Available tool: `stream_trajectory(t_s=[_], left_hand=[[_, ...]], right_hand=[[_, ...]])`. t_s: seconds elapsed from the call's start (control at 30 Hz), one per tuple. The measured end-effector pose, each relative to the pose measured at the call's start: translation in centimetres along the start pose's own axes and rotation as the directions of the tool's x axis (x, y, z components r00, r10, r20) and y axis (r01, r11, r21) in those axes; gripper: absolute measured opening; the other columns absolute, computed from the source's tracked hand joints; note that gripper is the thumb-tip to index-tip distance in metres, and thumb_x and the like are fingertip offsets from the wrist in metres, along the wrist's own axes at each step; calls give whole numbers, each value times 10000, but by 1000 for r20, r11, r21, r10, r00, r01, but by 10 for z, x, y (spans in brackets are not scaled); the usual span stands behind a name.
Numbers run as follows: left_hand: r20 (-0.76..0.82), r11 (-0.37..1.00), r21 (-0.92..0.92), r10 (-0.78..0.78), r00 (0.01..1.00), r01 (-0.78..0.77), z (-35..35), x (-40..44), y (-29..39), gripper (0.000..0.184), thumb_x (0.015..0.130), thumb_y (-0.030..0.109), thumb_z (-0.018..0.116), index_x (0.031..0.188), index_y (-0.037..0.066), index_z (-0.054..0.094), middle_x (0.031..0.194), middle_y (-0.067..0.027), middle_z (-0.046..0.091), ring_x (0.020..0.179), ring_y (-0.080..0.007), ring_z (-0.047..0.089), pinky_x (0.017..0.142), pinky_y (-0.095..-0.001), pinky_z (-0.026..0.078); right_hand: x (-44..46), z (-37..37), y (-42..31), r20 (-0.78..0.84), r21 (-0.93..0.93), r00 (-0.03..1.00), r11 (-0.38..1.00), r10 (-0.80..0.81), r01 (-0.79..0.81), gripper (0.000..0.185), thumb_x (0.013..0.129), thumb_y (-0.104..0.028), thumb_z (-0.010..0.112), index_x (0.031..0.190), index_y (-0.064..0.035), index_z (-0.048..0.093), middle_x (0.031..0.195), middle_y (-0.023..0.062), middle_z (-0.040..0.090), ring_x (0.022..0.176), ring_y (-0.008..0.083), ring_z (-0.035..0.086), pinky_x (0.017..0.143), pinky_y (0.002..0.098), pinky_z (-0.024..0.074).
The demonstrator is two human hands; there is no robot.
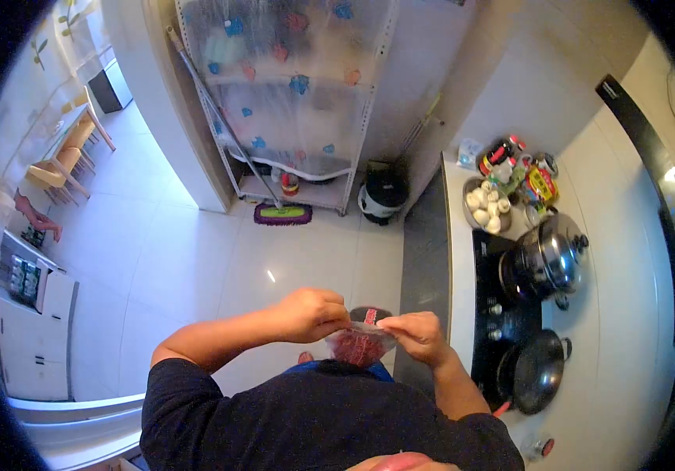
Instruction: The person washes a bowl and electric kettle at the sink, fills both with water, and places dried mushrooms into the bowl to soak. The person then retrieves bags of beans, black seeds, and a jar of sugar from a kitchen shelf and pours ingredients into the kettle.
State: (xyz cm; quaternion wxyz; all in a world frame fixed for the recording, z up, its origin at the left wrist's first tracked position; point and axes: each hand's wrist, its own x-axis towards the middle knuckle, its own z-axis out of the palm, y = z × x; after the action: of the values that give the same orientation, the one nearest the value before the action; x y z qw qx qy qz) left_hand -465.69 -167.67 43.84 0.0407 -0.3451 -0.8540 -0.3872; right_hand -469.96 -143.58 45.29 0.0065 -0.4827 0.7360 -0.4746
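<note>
A clear plastic bag [358,345] with dark red contents hangs in front of the dark shirt. My left hand [315,315] is closed on the bag's upper left edge. On the other side, my right hand [416,334] pinches its upper right edge. The bag's top is stretched between the two hands. Just beyond it, between the hands, shows a dark round shape with a red and white patch [370,315], too small to identify.
At the right, a counter [458,259] bears a stove [488,314], a steel pot [545,259], a wok [539,371], a bowl of white items [488,206] and jars. Ahead stand a covered shelf [290,94], a mop [282,213] and a bin [383,195].
</note>
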Motion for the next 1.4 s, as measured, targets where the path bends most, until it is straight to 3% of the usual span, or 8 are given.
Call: stream_trajectory(t_s=[0.3, 0.53, 0.63, 0.77, 0.83, 1.1, 1.3, 1.4], left_hand=[[-41, 999, -25, 23, 999, -24, -37, 151, -118, 106, 746, 130, 614, 797, 42, 585, 694, -116, 537, 631, -310, 541, 545, -389, 439], [-17, 999, -21, 29, 999, -30, -125, 277, -174, 179, 794, 191, 615, 822, 18, 576, 721, -130, 524, 676, -295, 529, 591, -365, 436], [-8, 767, -620, -217, 976, 165, -181, 334, -245, 424, 910, 391, 411, 1050, 8, 527, 847, -56, 563, 802, -148, 537, 734, -311, 451], [-272, 945, -186, -313, 910, 269, -247, 425, -367, 433, 888, 313, 485, 1163, -20, 450, 855, -127, 601, 672, -181, 595, 616, -295, 487], [-259, 775, -526, -537, 803, 349, -276, 452, -399, 442, 875, 274, 506, 1182, -36, 430, 833, -158, 613, 650, -202, 605, 623, -316, 494], [-818, 720, -546, -347, 458, -429, -444, 317, -404, 535, 825, 136, 545, 1250, -69, 293, 996, -208, 542, 881, -295, 581, 808, -391, 469], [-888, 719, -329, -13, 460, -613, -491, 251, -344, 514, 801, -10, 524, 1278, 24, 338, 1250, -125, 384, 986, -281, 539, 772, -397, 477], [-890, 722, -313, 3, 455, -617, -502, 235, -338, 489, 802, -11, 509, 1267, 38, 364, 1224, -118, 421, 1013, -279, 528, 773, -393, 475]], right_hand=[[73, -19, 188, -277, 813, 791, 571, 546, -110, 223, 726, -148, 710, 851, 2, 603, 851, 115, 637, 762, 182, 602, 696, 296, 491], [151, -88, 316, -172, -52, 967, 979, 187, -198, 126, 792, -120, 600, 778, -12, 664, 731, 124, 652, 678, 199, 632, 599, 299, 467], [218, -140, 286, -196, -180, 972, 970, 130, -166, 119, 795, -99, 588, 777, -7, 662, 702, 149, 641, 639, 187, 637, 563, 300, 480], [261, -162, 308, -253, 11, 967, 999, -28, 32, 69, 779, -46, 594, 782, -3, 648, 715, 134, 648, 650, 199, 638, 560, 301, 489], [277, -163, 312, -264, -5, 964, 1000, -23, 23, 52, 777, -29, 597, 776, -1, 640, 722, 118, 652, 642, 196, 630, 564, 294, 489], [449, -174, 227, -534, -401, 821, 915, -202, -36, 91, 798, -56, 609, 736, 10, 623, 654, 22, 609, 589, 99, 558, 506, 225, 429], [659, -206, 159, -587, 21, 809, 998, -30, 52, 246, 820, -220, 593, 906, 10, 611, 816, 76, 616, 732, 141, 568, 736, 268, 450], [755, -210, 144, -296, -884, 756, 468, -584, 16, 170, 794, -91, 499, 814, 49, 593, 699, 110, 609, 618, 233, 590, 573, 289, 474]])
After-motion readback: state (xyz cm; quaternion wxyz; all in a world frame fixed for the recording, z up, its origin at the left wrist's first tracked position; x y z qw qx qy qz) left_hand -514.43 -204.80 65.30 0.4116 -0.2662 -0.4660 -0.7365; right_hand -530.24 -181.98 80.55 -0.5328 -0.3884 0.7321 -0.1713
